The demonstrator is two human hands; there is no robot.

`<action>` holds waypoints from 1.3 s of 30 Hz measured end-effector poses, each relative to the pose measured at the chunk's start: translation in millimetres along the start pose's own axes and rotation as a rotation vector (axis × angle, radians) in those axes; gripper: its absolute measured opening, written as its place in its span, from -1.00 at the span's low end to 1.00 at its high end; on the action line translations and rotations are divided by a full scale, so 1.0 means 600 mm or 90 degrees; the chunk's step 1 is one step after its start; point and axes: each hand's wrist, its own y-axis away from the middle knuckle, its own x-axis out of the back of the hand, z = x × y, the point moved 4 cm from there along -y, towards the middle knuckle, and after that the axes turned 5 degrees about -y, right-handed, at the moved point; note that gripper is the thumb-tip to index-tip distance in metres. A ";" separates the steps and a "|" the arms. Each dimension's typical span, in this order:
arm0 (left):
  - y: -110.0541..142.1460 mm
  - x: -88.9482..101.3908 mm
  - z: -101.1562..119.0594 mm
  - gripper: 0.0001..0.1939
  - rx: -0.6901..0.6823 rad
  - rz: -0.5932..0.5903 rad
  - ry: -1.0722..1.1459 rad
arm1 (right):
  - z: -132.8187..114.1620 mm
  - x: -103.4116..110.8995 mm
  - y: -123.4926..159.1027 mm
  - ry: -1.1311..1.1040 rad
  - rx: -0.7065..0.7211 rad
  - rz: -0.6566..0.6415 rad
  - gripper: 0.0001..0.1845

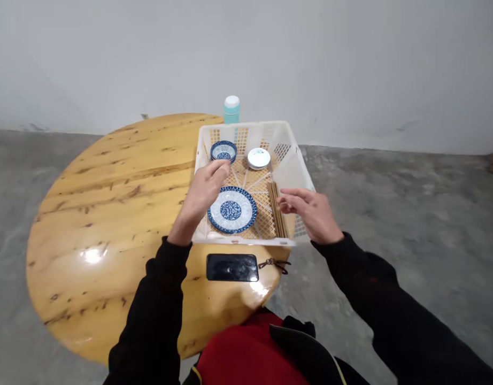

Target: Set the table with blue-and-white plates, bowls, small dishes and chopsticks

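Observation:
A white plastic basket (297, 166) with lattice sides holds the dishes. My left hand (206, 187) hovers over its left side, close to a stack of blue-and-white bowls (223, 151); the fingers are loosely bent and I see nothing in them. Below that hand lies a blue-rimmed plate (232, 210) on the basket floor. At the right wall is my right hand (308, 211), thumb and fingers apart, holding nothing. Beside its fingertips rests a bundle of wooden chopsticks (277, 211). Small white dishes (258, 158) are stacked at the back right of the basket.
The basket stands at the right edge of a round, glossy wooden table (110, 214). A light-blue bottle with a white lid (231, 109) is behind it. In front lie a black phone (232, 267) and its attached strap (275, 264). Beyond is a grey wall (351, 69).

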 end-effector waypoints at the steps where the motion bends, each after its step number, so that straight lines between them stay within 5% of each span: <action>1: 0.035 0.020 -0.006 -0.75 0.006 0.001 -0.006 | 0.005 0.007 0.037 0.012 0.014 0.016 -0.70; 5: 0.171 0.082 -0.064 -0.69 0.089 0.050 -0.024 | 0.033 0.001 0.168 0.038 0.040 0.067 -0.71; 10: 0.328 0.112 -0.161 -0.62 0.165 0.123 -0.057 | 0.097 -0.063 0.315 0.022 -0.013 -0.020 -0.71; 15: 0.464 0.101 -0.245 -0.56 0.240 0.107 -0.063 | 0.179 -0.124 0.427 -0.023 -0.164 -0.140 -0.65; 19: 0.541 0.072 -0.286 -0.56 0.278 0.022 -0.085 | 0.192 -0.143 0.457 -0.022 -0.188 -0.171 -0.65; 25: 0.583 0.040 -0.306 -0.57 0.294 -0.056 -0.095 | 0.188 -0.149 0.467 -0.018 -0.204 -0.170 -0.74; 39: 0.552 0.030 -0.302 -0.56 0.233 -0.112 -0.159 | 0.200 -0.144 0.458 0.026 -0.212 -0.197 -0.79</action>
